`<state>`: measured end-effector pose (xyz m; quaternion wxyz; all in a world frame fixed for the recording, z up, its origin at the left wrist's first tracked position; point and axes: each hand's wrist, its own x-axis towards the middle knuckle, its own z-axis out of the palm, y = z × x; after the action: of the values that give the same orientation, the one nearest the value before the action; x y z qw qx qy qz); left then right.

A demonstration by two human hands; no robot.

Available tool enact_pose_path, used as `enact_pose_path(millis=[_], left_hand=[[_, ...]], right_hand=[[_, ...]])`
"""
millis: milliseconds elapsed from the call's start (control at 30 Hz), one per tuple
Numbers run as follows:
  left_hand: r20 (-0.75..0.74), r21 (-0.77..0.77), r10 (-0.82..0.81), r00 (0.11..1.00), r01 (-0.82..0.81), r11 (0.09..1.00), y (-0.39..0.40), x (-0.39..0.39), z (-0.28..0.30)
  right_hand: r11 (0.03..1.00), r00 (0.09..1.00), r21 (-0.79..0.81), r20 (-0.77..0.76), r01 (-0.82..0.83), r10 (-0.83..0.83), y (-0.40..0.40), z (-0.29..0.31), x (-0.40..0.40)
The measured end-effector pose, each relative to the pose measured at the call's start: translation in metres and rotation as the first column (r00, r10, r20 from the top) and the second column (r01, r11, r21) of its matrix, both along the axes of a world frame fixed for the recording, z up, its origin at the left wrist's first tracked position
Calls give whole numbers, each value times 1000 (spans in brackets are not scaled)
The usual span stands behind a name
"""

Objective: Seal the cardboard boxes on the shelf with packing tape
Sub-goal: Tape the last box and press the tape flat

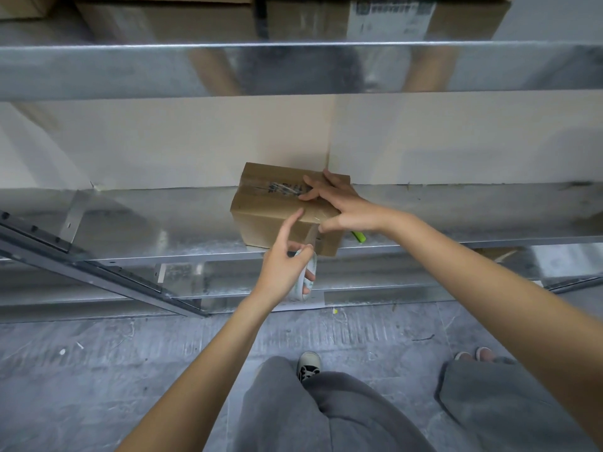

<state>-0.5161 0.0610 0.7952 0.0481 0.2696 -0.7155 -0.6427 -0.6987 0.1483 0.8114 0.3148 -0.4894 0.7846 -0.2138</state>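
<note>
While the person stands close to the racking, grey trouser legs and a dark shoe (308, 365) fill the nearest part of the view, with a second pair of feet (477, 353) on the grey floor to the right; above them the left hand (283, 268) grips the roll of packing tape (307, 276), its lower fingers curled through the core and its index finger stretched up to touch the front top edge of the cardboard box (265, 203); a strip of clear tape (312, 234) runs from the roll up the front face of the box and over that edge; the right hand (339, 201) lies spread on the lid, fingers straight and apart, pressing the tape along the seam, gripping nothing; the box sits on the metal shelf (137, 223), right at its front lip, with a green pen-like object (358, 236) just beside it; further up, more boxes (169, 21) sit on the upper shelf, blurred; judging from this, the strip may wrinkle or lift if the roll is pulled at a slant, since only one fingertip pins it at the edge; a hard tug downward to tear it could also drag the light box off the lip, unless the right palm bears down firmly
</note>
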Motion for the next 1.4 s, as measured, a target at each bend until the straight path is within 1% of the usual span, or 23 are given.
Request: enact_pose_path(millis=[67, 100, 133, 167, 200, 233, 267, 300, 333, 400, 433, 500, 600, 700, 767, 900, 933, 1000, 1067, 1133, 1233, 1333, 1400], left_hand=[[-5, -23, -5, 1000, 5, 1000, -4, -1, -1], [2, -42, -8, 1000, 8, 999, -6, -1, 0], [13, -62, -11, 1000, 11, 998, -8, -1, 0], [23, -74, -17, 1000, 19, 997, -10, -1, 0], [27, -76, -26, 999, 28, 997, -12, 0, 0], [28, -70, -35, 999, 37, 997, -13, 1, 1], [28, -64, -41, 999, 43, 997, -13, 1, 1], [28, -60, -46, 999, 48, 997, -13, 2, 2], [29, -57, -49, 998, 50, 997, -13, 1, 2], [34, -46, -49, 998, 50, 998, -13, 1, 3], [39, -43, -52, 998, 53, 998, -14, 1, 3], [38, -45, -62, 997, 64, 997, -16, 1, 3], [5, -58, -58, 998, 59, 997, -16, 2, 0], [-57, -19, -50, 997, 49, 999, -15, 1, -3], [-87, 11, -41, 995, 42, 999, -16, 0, -4], [-94, 66, -50, 994, 57, 996, -19, 0, -3], [-92, 71, -54, 994, 61, 996, -19, 0, -3], [-91, 72, -55, 994, 62, 995, -19, 2, -4], [-89, 58, -54, 995, 60, 997, -18, 2, -4], [-89, 48, -51, 995, 56, 997, -17, 1, -4], [-90, 49, -47, 995, 52, 997, -18, 0, -5], [-95, 47, -45, 994, 50, 998, -19, 1, -6], [-98, 37, -41, 994, 45, 998, -18, 1, -6]], right_hand=[[1000, 1000, 9, 23, -2, 2, 0, 5, -2], [999, 998, -28, 62, 26, -24, -1, 7, -4], [988, 984, -102, 150, 114, -98, -2, 8, -6], [938, 935, -192, 267, 290, -234, -2, 9, -8], [814, 837, -270, 363, 514, -409, -1, 5, -13], [642, 716, -324, 394, 695, -577, 4, -2, -19], [507, 605, -340, 332, 792, -724, 10, -14, -25], [470, 537, -304, 194, 829, -821, 18, -28, -28], [515, 536, -211, 57, 831, -842, 25, -45, -29], [653, 652, 10, -78, 757, -754, 31, -77, -23], [709, 710, 66, -127, 703, -692, 32, -88, -19], [779, 771, 91, -256, 620, -584, 30, -97, -9], [817, 790, 119, -367, 564, -491, 27, -96, -3], [818, 815, 168, -324, 549, -481, 28, -92, -7], [796, 806, 167, -252, 581, -536, 38, -86, -12], [680, 681, 50, -110, 731, -724, 66, -42, -13], [663, 662, 18, -86, 748, -744, 73, -27, -14], [667, 664, -43, -69, 744, -745, 84, 10, -9], [701, 696, -117, -85, 703, -713, 90, 45, 2], [763, 758, -166, -106, 624, -643, 92, 72, 18], [861, 849, -178, -158, 477, -503, 91, 97, 46], [917, 918, -122, -75, 379, -389, 84, 100, 64], [925, 928, -84, -10, 370, -372, 80, 90, 67]])
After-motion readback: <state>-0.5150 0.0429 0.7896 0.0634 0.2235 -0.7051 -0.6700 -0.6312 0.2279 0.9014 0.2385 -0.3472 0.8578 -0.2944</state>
